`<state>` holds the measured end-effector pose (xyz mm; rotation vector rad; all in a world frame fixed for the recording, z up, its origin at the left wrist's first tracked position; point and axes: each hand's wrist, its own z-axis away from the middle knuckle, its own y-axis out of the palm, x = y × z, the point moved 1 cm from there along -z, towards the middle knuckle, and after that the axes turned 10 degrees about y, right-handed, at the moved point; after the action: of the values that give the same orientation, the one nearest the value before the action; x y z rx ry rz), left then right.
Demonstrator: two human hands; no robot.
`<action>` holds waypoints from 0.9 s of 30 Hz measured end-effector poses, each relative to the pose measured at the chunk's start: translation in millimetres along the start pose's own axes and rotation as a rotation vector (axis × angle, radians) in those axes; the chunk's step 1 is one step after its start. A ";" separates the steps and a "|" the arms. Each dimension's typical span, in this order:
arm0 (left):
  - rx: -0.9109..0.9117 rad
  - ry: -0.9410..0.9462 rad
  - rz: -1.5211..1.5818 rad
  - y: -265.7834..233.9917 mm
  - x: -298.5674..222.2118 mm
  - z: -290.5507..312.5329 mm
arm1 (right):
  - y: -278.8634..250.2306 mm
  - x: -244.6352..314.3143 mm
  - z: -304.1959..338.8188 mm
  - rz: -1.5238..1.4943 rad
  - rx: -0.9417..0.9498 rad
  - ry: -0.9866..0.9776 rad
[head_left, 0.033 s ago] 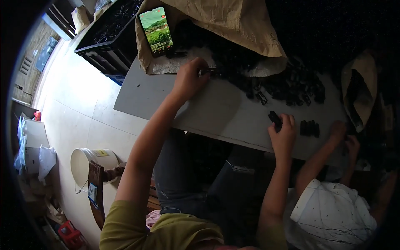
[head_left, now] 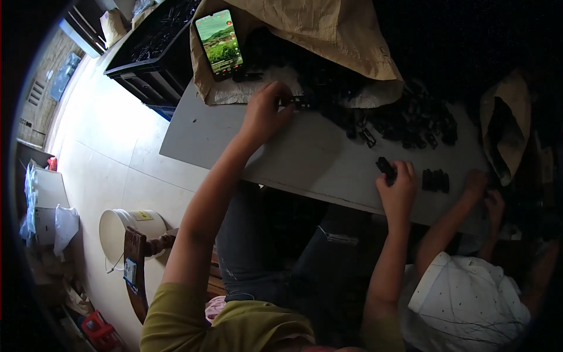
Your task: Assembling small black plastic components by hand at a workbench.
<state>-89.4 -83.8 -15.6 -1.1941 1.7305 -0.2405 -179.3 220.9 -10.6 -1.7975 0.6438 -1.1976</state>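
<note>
Right hand (head_left: 400, 180) gripping black piece (head_left: 385, 167); left hand (head_left: 268, 110), hold unclear, at far heap (head_left: 410, 130), plentifully loose; short row (head_left: 432, 180) aligned, right.

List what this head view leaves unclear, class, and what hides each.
In the head view:
Left hand, its grip: hidden by the hand itself and shadow.
Black piece, near end: covered by the right hand.
Dark pile, far side: under the paper bag.
Black crate: cut off by the upper edge.
</note>
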 end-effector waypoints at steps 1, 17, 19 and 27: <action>-0.042 0.022 0.034 -2.8 -10.4 4.8 | 0.0 1.5 -0.1 0.003 -0.002 0.006; 0.169 -0.031 0.406 0.5 -102.0 67.1 | -6.9 79.1 37.2 -0.257 0.055 -0.418; 0.153 -0.032 0.427 6.2 -104.4 70.8 | -5.0 77.1 43.6 -0.165 -0.004 -0.502; 0.180 -0.019 0.724 11.2 -110.1 80.8 | 1.7 47.7 48.8 -0.853 0.437 0.002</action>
<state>-28.0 37.1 3.3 -0.3893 1.9576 0.0554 -115.3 200.7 2.0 -1.7067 -0.4361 -1.7143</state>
